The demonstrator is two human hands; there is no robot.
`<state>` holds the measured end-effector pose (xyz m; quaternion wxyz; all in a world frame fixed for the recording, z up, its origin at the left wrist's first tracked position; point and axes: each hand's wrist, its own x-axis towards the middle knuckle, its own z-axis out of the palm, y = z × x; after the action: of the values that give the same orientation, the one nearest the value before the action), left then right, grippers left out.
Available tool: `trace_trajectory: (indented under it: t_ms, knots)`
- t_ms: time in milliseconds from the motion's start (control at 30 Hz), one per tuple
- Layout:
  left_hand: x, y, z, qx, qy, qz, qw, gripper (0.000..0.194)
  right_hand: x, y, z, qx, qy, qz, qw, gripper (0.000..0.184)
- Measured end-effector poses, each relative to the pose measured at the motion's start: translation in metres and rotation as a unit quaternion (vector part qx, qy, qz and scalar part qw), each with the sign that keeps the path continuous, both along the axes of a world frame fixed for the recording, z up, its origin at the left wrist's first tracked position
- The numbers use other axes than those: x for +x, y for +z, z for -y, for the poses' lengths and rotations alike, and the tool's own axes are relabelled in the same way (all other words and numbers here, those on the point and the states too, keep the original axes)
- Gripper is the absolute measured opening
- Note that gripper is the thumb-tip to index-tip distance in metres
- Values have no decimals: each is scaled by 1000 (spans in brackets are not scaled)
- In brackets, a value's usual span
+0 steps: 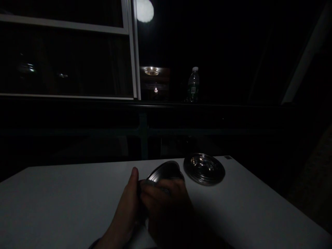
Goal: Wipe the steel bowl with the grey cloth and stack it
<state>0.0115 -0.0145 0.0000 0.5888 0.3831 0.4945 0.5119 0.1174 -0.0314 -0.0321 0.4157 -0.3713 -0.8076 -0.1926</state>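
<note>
- Head view: a shiny metal dish (166,168) tilts between the two hands above the white table (64,200), its rim raised toward 12 o'clock.
- The left hand (125,208) sits at the dish's 8 o'clock, thumb pointing up; its fingers are hidden, so I cannot tell how far its grip closes.
- The right hand (167,200) lies at 6 o'clock, fingers bent over the near part of the dish; a greyish patch shows beside them, too dark to identify, and I cannot tell what its grip clamps.
- At the dish's 3 o'clock, round metalware (203,168) with several rim lines rests on the table, near but apart.
- At 1 o'clock, beyond the table, a white-capped bottle (193,86) with a green label stands upright.
- At 11 o'clock rises a pale window frame (133,52).
</note>
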Motion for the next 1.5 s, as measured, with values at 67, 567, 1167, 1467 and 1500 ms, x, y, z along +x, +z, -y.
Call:
trace_trajectory:
  t_ms: [67, 567, 1167, 1467, 1500]
  knots:
    - [-1, -1, 0, 4, -22, 14, 1000, 54, 6, 2, -2, 0, -13, -10, 1000, 19]
    - [2, 3, 5, -83, -18, 107, 991, 52, 35, 11, -16, 3, -14, -91, 996, 24]
    - [-4, 1, -8, -84, 13, 136, 987, 27, 41, 7, -19, 70, -36, -43, 996, 33]
    - [-6, 6, -11, -73, 51, 158, 983, 21, 37, 8, -18, 46, -23, -29, 998, 33]
    - [-6, 7, -12, -77, 60, 157, 983, 21, 39, 7, -19, 34, -27, -26, 999, 33]
